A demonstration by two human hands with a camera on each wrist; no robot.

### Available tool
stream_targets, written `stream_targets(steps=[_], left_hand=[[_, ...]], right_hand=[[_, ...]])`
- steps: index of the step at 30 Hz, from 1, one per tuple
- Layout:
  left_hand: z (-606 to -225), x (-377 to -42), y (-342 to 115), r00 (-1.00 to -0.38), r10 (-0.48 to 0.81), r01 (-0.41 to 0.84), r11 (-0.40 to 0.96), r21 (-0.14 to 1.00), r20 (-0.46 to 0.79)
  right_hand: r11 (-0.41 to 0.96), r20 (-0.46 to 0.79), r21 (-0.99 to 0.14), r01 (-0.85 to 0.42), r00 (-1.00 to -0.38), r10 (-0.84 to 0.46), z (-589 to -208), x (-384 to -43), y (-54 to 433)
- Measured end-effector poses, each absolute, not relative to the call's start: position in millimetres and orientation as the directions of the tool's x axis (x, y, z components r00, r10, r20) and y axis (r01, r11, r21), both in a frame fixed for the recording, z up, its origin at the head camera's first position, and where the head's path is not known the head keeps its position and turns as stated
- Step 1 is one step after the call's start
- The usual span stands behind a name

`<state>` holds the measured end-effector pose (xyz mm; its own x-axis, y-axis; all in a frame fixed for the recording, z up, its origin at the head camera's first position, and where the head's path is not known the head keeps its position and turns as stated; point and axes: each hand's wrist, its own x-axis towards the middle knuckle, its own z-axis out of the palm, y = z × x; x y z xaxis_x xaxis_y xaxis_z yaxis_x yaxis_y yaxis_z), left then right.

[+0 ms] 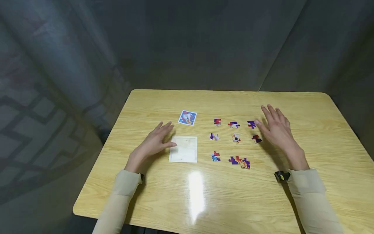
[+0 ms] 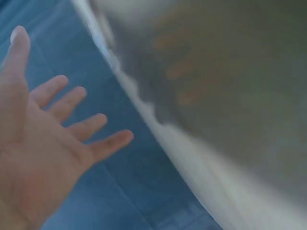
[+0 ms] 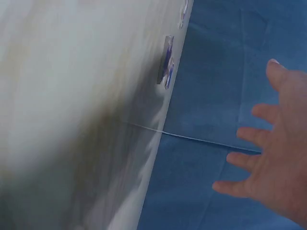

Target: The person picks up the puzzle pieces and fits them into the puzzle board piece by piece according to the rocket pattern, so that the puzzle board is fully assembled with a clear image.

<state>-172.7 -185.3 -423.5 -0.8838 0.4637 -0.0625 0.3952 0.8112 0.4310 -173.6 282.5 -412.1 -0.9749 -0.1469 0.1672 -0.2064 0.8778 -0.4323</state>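
My left hand (image 1: 154, 142) hovers at the left side of a square white tray (image 1: 187, 150), fingers extended and the thumb over the tray's edge. In the left wrist view the same hand (image 2: 45, 139) has spread fingers and an empty palm. My right hand (image 1: 278, 132) is raised beside the right column of jigsaw pieces, its thumb close to a purple piece (image 1: 251, 124) and a dark red-purple piece (image 1: 256, 138). The right wrist view shows that hand (image 3: 280, 148) with spread fingers, holding nothing. Near the middle lies a white-and-orange piece (image 1: 236, 137).
A picture card (image 1: 187, 118) with a cartoon figure lies behind the tray. More pieces lie in loose rows, including a blue-red one (image 1: 216, 156) and a cluster (image 1: 243, 163) that looks joined. The wooden table (image 1: 163, 195) ends at a grey curtain (image 1: 198, 48).
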Motion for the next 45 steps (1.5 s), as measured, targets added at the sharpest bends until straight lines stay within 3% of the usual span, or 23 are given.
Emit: stream_targets(steps=[9, 16, 22, 32, 38, 45], left_hand=[[-433.1, -135.8, -206.7, -0.780, 0.625, 0.586, 0.718, 0.376, 0.023], [-437.3, -119.4, -208.6, -0.788, 0.615, 0.577, 0.750, 0.323, -0.020], [-437.7, -117.3, -206.2, -0.800, 0.599, 0.577, 0.769, 0.274, 0.002], [-441.2, -119.2, -201.3, -0.795, 0.607, 0.587, 0.765, 0.265, 0.005], [-441.6, -120.9, -200.2, -0.793, 0.609, 0.588, 0.765, 0.263, 0.004], [-441.7, -120.1, -200.0, -0.798, 0.603, 0.580, 0.769, 0.268, -0.006]], right_hand=[[0.851, 0.225, -0.404, -0.335, -0.938, -0.263, -407.5, -157.2, 260.5], [0.791, 0.211, -0.301, -0.533, -0.846, -0.489, -415.9, -134.2, 214.9], [0.773, 0.222, -0.257, -0.581, -0.813, -0.537, -418.5, -147.2, 192.3], [0.810, 0.225, -0.242, -0.535, -0.843, -0.489, -424.1, -191.9, 176.1], [0.832, 0.147, -0.408, -0.377, -0.926, -0.347, -426.3, -205.2, 168.3], [0.782, 0.049, -0.548, -0.298, -0.944, -0.325, -432.2, -214.4, 169.3]])
